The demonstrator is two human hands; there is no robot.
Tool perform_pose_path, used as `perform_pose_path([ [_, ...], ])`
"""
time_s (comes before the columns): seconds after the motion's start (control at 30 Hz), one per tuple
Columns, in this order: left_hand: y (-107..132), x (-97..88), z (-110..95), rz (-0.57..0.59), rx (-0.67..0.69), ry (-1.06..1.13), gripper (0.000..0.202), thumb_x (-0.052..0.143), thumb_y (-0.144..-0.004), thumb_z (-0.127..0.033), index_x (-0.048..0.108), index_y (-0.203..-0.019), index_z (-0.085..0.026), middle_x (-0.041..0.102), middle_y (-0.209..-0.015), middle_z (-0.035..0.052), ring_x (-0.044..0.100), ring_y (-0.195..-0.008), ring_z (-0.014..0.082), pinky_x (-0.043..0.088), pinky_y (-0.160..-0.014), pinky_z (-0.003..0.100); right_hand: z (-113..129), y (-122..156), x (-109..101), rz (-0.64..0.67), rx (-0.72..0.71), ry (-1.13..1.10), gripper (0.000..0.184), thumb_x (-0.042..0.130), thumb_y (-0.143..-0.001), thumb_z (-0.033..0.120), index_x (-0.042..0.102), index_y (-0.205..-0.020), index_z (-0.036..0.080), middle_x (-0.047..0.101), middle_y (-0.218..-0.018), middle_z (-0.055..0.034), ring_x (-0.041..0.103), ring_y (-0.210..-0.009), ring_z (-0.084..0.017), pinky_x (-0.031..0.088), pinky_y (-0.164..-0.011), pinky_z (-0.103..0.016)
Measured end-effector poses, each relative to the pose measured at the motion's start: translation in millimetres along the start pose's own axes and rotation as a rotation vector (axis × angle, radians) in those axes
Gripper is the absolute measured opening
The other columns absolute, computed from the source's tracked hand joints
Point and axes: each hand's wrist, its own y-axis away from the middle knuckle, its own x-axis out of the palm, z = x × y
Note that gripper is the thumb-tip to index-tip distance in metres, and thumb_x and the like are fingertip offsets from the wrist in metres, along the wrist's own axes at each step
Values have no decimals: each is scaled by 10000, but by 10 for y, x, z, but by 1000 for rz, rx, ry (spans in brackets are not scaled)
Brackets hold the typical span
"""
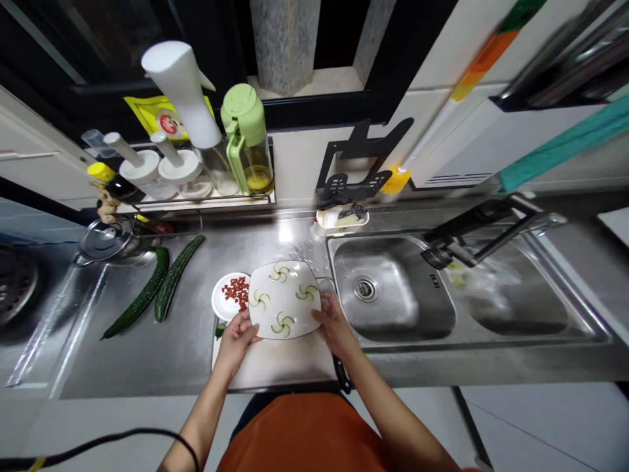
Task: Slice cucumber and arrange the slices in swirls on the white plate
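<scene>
A squarish white plate (284,299) with a dark rim is held between my two hands over the counter. On it are several pinwheel shapes in pale green with small red centres; whether they are cucumber slices or a printed pattern I cannot tell. My left hand (236,339) grips the plate's near left corner, thumb on top. Its right edge is pinched by my right hand (337,325). Below lies a white cutting board (280,368), partly covered. A small white dish (219,303) of chopped red pieces (236,287) sits just left. A black knife handle (343,375) shows under my right wrist.
Two cucumbers (177,278) lie on the steel counter at left, near a lidded pot (104,240). Behind stands a rack with seasoning jars (142,172) and a green oil bottle (246,134). To the right are a double sink (393,282) and a black tap (472,229).
</scene>
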Motion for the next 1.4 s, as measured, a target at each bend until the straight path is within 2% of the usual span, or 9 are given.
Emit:
perform_pose_path([
  [0.1,44,-11,-50,-13,6,21,517,763,-624,-381,575,-1067,-192,698,-832,25,662,-725,156,527,-686,271,25,60,79,42,98,-131,500,648,-652,254,398,-1081,310,616,-994,1,601,-754,-177,489,-583,-295],
  [0.2,73,-24,-82,-22,4,28,519,770,-613,-383,573,-1052,-188,702,-836,29,665,-713,153,524,-670,261,26,99,142,60,131,-214,539,650,-639,219,391,-1100,322,571,-1097,-8,600,-820,-189,513,-579,-312],
  [0.57,105,-46,-80,-12,19,36,515,762,-636,-361,559,-1070,-172,707,-867,52,667,-728,158,523,-650,244,-16,144,170,77,145,-207,595,636,-663,232,400,-1199,336,531,-1186,-29,601,-814,-179,541,-578,-322],
  [0.67,114,-48,-86,-4,17,39,532,763,-632,-373,554,-1076,-168,707,-885,61,670,-739,169,524,-641,247,-23,149,166,87,158,-220,599,648,-660,240,414,-1202,338,543,-1171,-25,600,-797,-176,534,-563,-308],
  [0.8,133,-41,-104,1,9,50,531,773,-623,-373,559,-1065,-171,710,-885,59,673,-747,175,527,-660,252,-9,154,166,89,184,-310,590,703,-633,221,467,-1156,363,562,-1117,28,599,-796,-163,540,-599,-317],
  [1.0,153,-11,-115,29,29,44,508,752,-667,-358,569,-1104,-175,708,-929,71,668,-798,173,521,-717,261,16,133,106,85,200,-385,545,725,-623,179,516,-1097,350,613,-995,50,596,-732,-134,523,-600,-282],
  [1.2,117,-23,-114,38,29,18,524,774,-638,-380,614,-1079,-146,701,-944,95,661,-852,187,515,-796,302,119,71,-182,133,217,-373,514,723,-649,173,540,-1104,326,669,-922,54,625,-697,-121,517,-625,-272],
  [1.33,83,-59,-107,1,28,-43,507,765,-646,-410,624,-1058,-148,701,-889,79,659,-856,180,502,-772,273,331,31,-629,140,241,-269,498,750,-633,199,587,-1100,255,707,-910,-6,656,-693,-148,518,-621,-267],
  [1.4,69,-77,-98,-6,31,-72,493,761,-645,-422,634,-1037,-152,700,-889,76,655,-852,176,496,-751,260,497,30,-924,132,265,-180,492,761,-622,216,612,-1090,233,715,-947,-40,674,-779,-183,529,-699,-304],
])
